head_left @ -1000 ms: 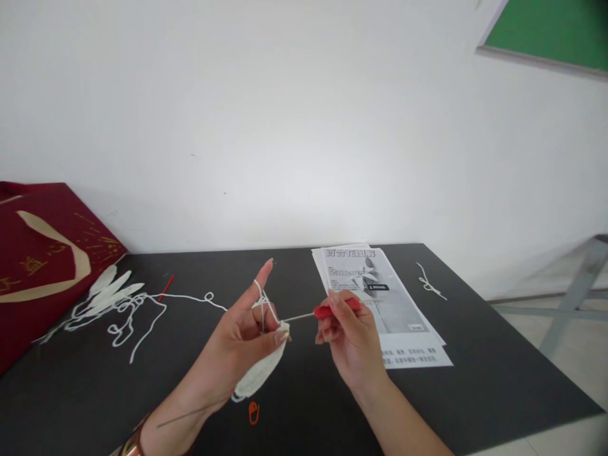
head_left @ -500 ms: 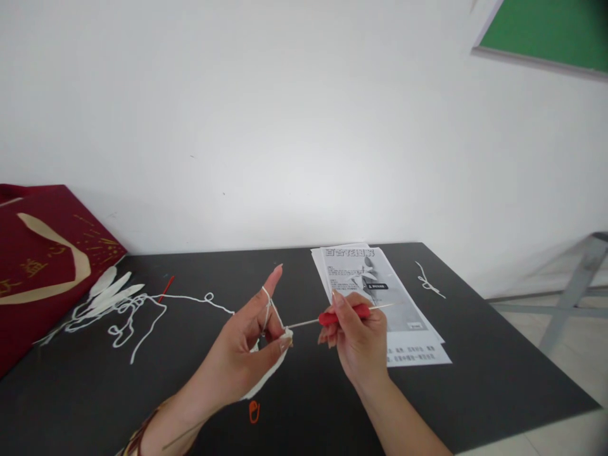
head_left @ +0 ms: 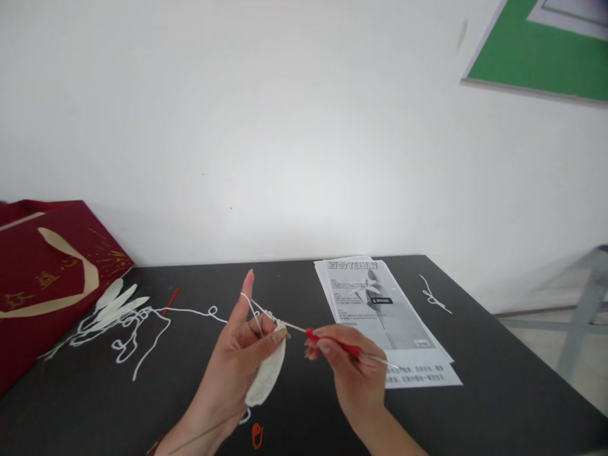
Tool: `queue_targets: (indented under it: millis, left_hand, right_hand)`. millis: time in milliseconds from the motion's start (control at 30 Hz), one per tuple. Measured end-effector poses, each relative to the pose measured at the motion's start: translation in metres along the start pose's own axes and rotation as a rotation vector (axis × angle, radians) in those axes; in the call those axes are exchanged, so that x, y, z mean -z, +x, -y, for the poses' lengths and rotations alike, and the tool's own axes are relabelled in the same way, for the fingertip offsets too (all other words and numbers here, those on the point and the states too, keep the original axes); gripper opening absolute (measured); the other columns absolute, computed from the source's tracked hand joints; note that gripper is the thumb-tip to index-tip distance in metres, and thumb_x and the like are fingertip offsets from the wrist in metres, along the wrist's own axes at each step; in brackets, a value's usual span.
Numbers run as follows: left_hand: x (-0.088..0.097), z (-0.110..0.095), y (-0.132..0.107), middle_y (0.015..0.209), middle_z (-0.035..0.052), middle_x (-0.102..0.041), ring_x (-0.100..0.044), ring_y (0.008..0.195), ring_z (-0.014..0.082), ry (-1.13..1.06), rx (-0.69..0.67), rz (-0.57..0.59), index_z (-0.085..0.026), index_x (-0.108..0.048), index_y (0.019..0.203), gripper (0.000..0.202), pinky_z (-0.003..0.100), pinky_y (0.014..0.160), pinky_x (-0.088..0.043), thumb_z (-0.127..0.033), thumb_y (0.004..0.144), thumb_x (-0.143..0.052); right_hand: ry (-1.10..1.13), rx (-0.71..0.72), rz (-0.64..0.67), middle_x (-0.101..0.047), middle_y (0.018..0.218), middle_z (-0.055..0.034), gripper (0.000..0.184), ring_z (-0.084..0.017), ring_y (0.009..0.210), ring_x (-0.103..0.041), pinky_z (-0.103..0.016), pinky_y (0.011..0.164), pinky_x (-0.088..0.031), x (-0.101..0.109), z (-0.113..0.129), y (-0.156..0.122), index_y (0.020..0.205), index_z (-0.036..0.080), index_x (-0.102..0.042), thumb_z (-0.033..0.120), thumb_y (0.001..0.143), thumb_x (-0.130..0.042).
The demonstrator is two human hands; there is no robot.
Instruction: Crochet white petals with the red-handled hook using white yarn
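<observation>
My left hand [head_left: 240, 361] pinches a small white crocheted piece [head_left: 266, 378] between thumb and fingers, with the forefinger raised and white yarn [head_left: 156, 320] looped over it. My right hand [head_left: 354, 373] grips a red-handled crochet hook [head_left: 332, 343], whose metal tip points left into the top edge of the piece. Both hands hover above the black table [head_left: 498, 386], close together near its middle.
A dark red gift bag [head_left: 42, 278] lies at the left, with white crocheted petals [head_left: 116, 297] and loose yarn beside it. Printed instruction sheets [head_left: 380, 310] lie right of the hands. A yarn scrap [head_left: 433, 296] sits far right; an orange stitch marker [head_left: 257, 436] lies near the front edge.
The hook has tilted so its handle slopes down to the right, and my right hand has dropped lower. My left forefinger has shifted left. The camera view has tipped slightly upward.
</observation>
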State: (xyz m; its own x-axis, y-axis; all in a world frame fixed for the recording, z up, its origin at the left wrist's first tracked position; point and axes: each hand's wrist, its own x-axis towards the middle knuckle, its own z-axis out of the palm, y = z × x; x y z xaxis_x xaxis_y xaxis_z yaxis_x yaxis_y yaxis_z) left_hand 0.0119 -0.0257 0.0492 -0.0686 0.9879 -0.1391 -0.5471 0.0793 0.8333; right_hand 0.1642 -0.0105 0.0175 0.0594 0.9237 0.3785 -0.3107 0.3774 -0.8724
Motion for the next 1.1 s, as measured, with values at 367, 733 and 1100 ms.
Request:
queue_targets:
  millis: [367,733,1100]
  left_hand:
    - [-0.002,-0.002,-0.001,0.063,-0.0083,-0.052,-0.045,0.056,0.0072,0.160,-0.078,0.062,-0.040,-0.015,0.149,0.099,0.017,0.054,-0.035,-0.018,0.074,-0.076]
    - [0.002,-0.001,0.001,0.068,-0.0066,-0.054,-0.047,0.058,0.0064,0.067,-0.079,0.106,-0.044,-0.017,0.148,0.095,0.016,0.054,-0.035,-0.013,0.078,-0.073]
    - [0.010,-0.011,0.004,0.067,-0.0052,-0.056,-0.052,0.055,0.0074,0.009,0.134,0.202,-0.034,-0.020,0.150,0.104,0.018,0.051,-0.035,-0.008,0.068,-0.079]
  right_hand:
    - [0.170,-0.211,-0.108,-0.069,0.055,-0.0008,0.017,-0.011,0.043,-0.062,-0.020,0.043,-0.052,-0.001,-0.001,0.007,0.072,0.017,-0.070,0.032,0.079,-0.072]
    - [-0.201,0.154,0.030,-0.075,0.075,-0.0029,0.020,-0.015,0.062,-0.069,-0.025,0.057,-0.058,0.005,0.001,-0.006,0.094,0.026,-0.074,0.011,0.082,-0.066]
    - [0.295,-0.202,0.102,-0.073,0.072,-0.0015,0.011,-0.011,0.056,-0.067,-0.021,0.052,-0.058,0.001,-0.008,0.005,0.088,0.021,-0.072,0.031,0.084,-0.068]
